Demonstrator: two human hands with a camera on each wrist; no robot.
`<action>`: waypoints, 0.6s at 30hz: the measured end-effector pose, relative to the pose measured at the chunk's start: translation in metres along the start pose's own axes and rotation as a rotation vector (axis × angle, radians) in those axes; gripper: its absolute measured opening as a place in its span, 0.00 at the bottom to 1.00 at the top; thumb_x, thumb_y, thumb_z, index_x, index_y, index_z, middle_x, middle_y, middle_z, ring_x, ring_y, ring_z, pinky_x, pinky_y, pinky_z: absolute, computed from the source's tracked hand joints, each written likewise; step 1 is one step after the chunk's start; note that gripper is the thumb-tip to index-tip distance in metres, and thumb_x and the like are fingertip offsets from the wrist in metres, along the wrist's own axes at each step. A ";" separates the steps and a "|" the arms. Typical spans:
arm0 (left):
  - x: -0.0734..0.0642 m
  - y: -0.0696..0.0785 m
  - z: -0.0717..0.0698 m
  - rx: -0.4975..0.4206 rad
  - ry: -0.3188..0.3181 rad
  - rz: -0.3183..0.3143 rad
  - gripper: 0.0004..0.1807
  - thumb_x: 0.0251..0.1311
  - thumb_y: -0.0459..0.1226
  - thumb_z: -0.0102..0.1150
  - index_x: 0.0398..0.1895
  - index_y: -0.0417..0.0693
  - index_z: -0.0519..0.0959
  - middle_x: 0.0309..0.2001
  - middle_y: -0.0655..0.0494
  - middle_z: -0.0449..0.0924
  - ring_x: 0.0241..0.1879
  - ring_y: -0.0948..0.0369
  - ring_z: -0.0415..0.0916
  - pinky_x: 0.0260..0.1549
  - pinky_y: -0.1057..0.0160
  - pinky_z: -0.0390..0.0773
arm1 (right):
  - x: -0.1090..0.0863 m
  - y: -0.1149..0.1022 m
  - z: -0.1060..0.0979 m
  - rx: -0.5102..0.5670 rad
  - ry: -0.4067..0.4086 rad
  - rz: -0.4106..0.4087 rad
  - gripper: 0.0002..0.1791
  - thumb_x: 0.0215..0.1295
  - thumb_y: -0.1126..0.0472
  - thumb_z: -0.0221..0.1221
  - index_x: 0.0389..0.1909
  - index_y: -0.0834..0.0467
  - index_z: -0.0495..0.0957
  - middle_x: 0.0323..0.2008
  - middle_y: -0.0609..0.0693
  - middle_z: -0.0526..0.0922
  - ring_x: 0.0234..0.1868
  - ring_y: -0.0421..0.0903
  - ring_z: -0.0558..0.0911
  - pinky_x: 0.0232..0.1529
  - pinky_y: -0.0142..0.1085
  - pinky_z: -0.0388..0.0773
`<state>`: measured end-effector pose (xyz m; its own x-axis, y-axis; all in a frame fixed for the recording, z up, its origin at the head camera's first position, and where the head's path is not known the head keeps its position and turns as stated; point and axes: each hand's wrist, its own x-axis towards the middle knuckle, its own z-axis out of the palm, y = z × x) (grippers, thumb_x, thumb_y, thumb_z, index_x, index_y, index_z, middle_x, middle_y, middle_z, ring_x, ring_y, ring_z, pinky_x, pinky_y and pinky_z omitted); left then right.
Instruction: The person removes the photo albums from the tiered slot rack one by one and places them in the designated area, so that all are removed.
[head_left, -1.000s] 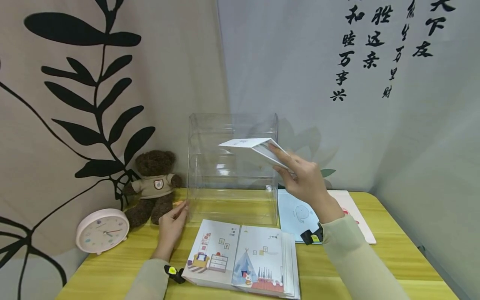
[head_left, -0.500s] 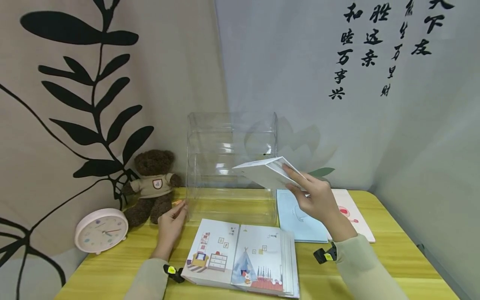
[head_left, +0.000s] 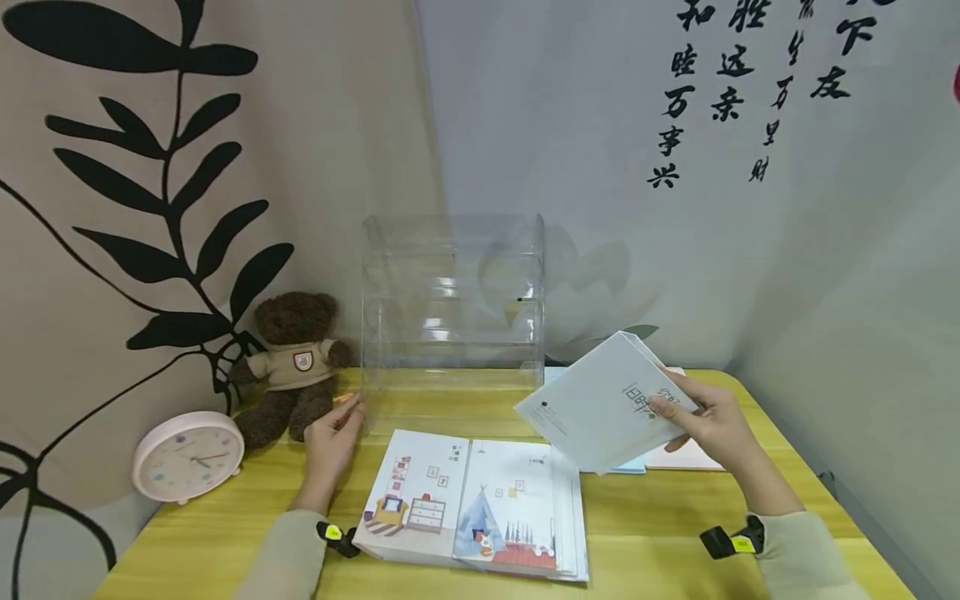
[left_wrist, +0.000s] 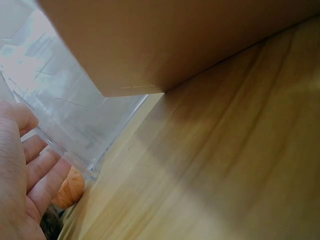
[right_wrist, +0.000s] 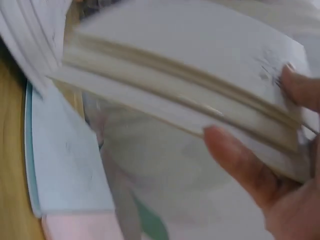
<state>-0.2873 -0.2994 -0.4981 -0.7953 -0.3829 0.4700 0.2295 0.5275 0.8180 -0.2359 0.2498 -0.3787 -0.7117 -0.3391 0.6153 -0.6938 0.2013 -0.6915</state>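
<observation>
My right hand (head_left: 708, 417) holds a thin white book (head_left: 600, 408), tilted in the air over the right side of the table. Dark lettering marks its cover; in the right wrist view its page edges show between two covers, thumb on one side and fingers on the other. My left hand (head_left: 332, 450) pinches the left edge of a clear plastic tiered rack (head_left: 453, 317), which stands upright at the back. White illustrated books (head_left: 461, 500) lie side by side in front of the rack, with several layered edges at their right.
A light blue book (right_wrist: 70, 155) and a pink-white one (head_left: 682, 460) lie behind the held book, partly hidden. On the left sit a brown teddy bear (head_left: 296, 367) and a pink-white clock (head_left: 187, 457). An orange ball-like thing (left_wrist: 71, 189) is near my left fingers.
My right hand has brought the white book down and to the right, away from the rack, turning its lettered cover toward the camera. My left hand stays at the rack's edge.
</observation>
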 end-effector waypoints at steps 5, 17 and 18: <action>0.002 0.002 -0.002 0.022 0.012 0.004 0.16 0.66 0.46 0.66 0.55 0.57 0.86 0.49 0.53 0.87 0.41 0.69 0.81 0.35 0.83 0.72 | -0.012 0.028 -0.025 0.177 -0.197 0.210 0.17 0.69 0.76 0.56 0.56 0.69 0.80 0.35 0.52 0.89 0.26 0.52 0.87 0.18 0.44 0.82; 0.001 0.001 -0.002 0.047 -0.022 -0.028 0.18 0.67 0.49 0.64 0.58 0.59 0.85 0.51 0.54 0.86 0.49 0.54 0.84 0.37 0.79 0.73 | -0.030 0.082 -0.029 0.486 -0.554 0.553 0.16 0.73 0.69 0.52 0.56 0.69 0.80 0.44 0.64 0.87 0.38 0.62 0.88 0.26 0.39 0.83; 0.001 0.001 -0.002 0.054 -0.018 -0.025 0.18 0.67 0.49 0.64 0.57 0.58 0.85 0.50 0.53 0.86 0.49 0.54 0.84 0.38 0.77 0.74 | -0.031 0.086 -0.027 0.476 -0.553 0.571 0.16 0.73 0.68 0.53 0.56 0.67 0.80 0.44 0.63 0.87 0.39 0.61 0.88 0.29 0.39 0.84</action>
<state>-0.2870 -0.3011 -0.4963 -0.8106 -0.3830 0.4429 0.1790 0.5581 0.8102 -0.2761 0.3025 -0.4469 -0.6928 -0.7194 -0.0502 -0.0480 0.1154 -0.9922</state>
